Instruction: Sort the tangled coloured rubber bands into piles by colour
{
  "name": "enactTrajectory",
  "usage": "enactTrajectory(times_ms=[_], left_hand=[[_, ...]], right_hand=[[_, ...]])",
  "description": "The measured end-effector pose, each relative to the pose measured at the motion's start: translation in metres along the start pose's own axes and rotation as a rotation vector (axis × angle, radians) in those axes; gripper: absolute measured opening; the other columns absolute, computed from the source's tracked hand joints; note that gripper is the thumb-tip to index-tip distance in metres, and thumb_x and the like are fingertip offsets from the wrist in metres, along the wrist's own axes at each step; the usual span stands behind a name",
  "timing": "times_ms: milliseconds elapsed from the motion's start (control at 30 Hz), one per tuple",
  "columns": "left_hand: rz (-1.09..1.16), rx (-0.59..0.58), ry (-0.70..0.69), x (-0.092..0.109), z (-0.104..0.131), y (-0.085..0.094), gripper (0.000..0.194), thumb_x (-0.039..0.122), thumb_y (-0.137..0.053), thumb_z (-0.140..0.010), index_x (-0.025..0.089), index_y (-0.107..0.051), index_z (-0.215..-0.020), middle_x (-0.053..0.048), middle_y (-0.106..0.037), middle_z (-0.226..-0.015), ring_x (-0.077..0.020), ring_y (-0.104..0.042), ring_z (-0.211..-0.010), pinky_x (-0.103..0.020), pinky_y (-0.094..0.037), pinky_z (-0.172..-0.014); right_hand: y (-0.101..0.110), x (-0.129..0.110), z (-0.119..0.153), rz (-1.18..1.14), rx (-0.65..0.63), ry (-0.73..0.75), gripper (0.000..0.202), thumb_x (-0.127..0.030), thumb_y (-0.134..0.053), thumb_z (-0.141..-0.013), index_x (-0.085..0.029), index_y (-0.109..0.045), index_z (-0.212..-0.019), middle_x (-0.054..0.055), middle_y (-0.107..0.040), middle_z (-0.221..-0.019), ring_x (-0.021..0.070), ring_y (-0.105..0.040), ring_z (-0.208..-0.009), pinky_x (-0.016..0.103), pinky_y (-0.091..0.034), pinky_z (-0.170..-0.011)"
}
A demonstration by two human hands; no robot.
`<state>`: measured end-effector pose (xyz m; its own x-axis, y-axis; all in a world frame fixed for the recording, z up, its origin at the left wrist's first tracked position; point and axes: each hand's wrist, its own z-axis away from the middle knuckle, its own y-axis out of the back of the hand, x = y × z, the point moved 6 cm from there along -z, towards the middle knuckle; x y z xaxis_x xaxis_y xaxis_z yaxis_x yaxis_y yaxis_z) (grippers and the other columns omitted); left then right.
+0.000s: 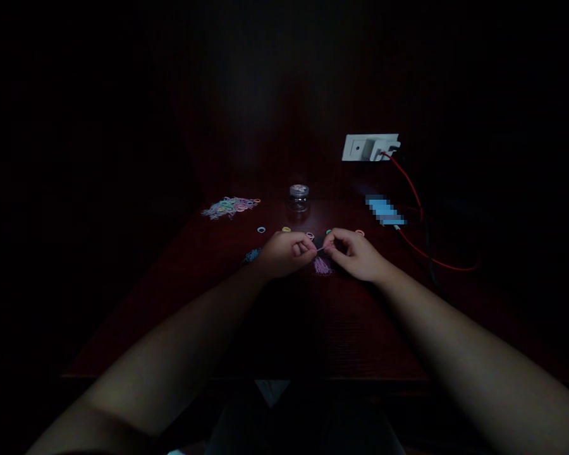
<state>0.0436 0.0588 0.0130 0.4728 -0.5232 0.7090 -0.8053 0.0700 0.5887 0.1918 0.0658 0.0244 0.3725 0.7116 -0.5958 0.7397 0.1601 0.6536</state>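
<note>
Over the middle of the dark red table, my left hand [291, 253] and my right hand [353, 253] are closed in pinches close together. A thin pale purple hair elastic [320, 249] spans the short gap between their fingertips. Just below it lies a small heap of purple hair elastics [323, 266]. Blue hair elastics [252, 255] form another heap beside my left wrist, which partly hides them. Behind my hands is a row of single rings: a light blue ring [261, 230], a yellow ring [286, 229], a pink ring [310, 236], a mostly hidden green ring [329, 232] and an orange ring [360, 233].
A mixed pile of coloured hair elastics [230, 206] lies at the back left. Behind the row stands a small clear jar [298, 198]. To the right, a phone with a blurred screen [385, 210] connects by a red cable [412, 183] to a wall socket [355, 148].
</note>
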Motion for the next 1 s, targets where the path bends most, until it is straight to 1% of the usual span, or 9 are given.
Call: enactTrajectory(times_ms=[200,400,533,700,900,1000], left_hand=[[0.036,-0.076,0.011,0.0016,0.0013,-0.0057,0.014,0.027,-0.061,-0.075,0.014,-0.067,-0.078,0.001,-0.061,-0.063,-0.0058,-0.047,-0.05,-0.017,-0.038,-0.046],[0.034,-0.122,-0.026,0.0045,0.0029,-0.0077,0.015,0.028,-0.059,-0.077,0.015,-0.067,-0.079,0.002,-0.059,-0.06,-0.0059,-0.047,-0.05,-0.017,-0.037,-0.046],[-0.006,-0.092,-0.009,0.0021,0.002,-0.0059,0.015,0.027,-0.059,-0.076,0.015,-0.066,-0.077,0.002,-0.058,-0.059,-0.006,-0.047,-0.049,-0.017,-0.038,-0.045],[-0.004,-0.055,-0.025,0.0019,0.0012,-0.0032,0.012,0.024,-0.058,-0.074,0.015,-0.065,-0.075,0.001,-0.061,-0.063,-0.0058,-0.048,-0.05,-0.017,-0.038,-0.046],[0.013,-0.036,-0.023,0.0026,0.0008,-0.0018,0.009,0.021,-0.058,-0.071,0.015,-0.064,-0.071,0.001,-0.06,-0.062,-0.0059,-0.047,-0.05,-0.017,-0.038,-0.045],[0.006,-0.032,-0.016,0.0021,0.0007,-0.002,0.009,0.022,-0.058,-0.071,0.014,-0.064,-0.071,0.001,-0.06,-0.062,-0.0058,-0.046,-0.05,-0.017,-0.037,-0.045]], right_hand=[[0.0001,-0.0007,-0.0005,0.006,0.003,-0.006,0.008,-0.021,-0.053,-0.082,-0.017,-0.055,-0.075,0.0,-0.054,-0.067,0.0129,-0.048,-0.065,0.025,-0.04,-0.062],[0.0005,-0.0004,-0.0012,-0.021,-0.002,0.009,0.005,-0.019,-0.057,-0.079,-0.016,-0.061,-0.077,0.001,-0.057,-0.071,0.0128,-0.051,-0.066,0.026,-0.042,-0.063],[0.0026,-0.0002,-0.0017,-0.009,0.019,0.016,0.006,-0.02,-0.058,-0.079,-0.016,-0.062,-0.076,0.002,-0.058,-0.071,0.0133,-0.052,-0.066,0.027,-0.042,-0.063],[0.0036,-0.0022,-0.0018,0.004,0.03,0.025,0.008,-0.02,-0.059,-0.079,-0.016,-0.064,-0.075,0.002,-0.057,-0.07,0.0134,-0.052,-0.066,0.027,-0.041,-0.063],[0.0028,-0.0031,-0.0014,-0.016,0.012,0.032,0.009,-0.02,-0.058,-0.079,-0.016,-0.064,-0.073,0.002,-0.057,-0.071,0.0131,-0.053,-0.066,0.027,-0.041,-0.063],[0.0021,-0.0019,-0.0014,-0.011,0.01,0.012,0.008,-0.02,-0.058,-0.078,-0.016,-0.063,-0.073,0.002,-0.058,-0.069,0.013,-0.052,-0.065,0.027,-0.041,-0.062]])
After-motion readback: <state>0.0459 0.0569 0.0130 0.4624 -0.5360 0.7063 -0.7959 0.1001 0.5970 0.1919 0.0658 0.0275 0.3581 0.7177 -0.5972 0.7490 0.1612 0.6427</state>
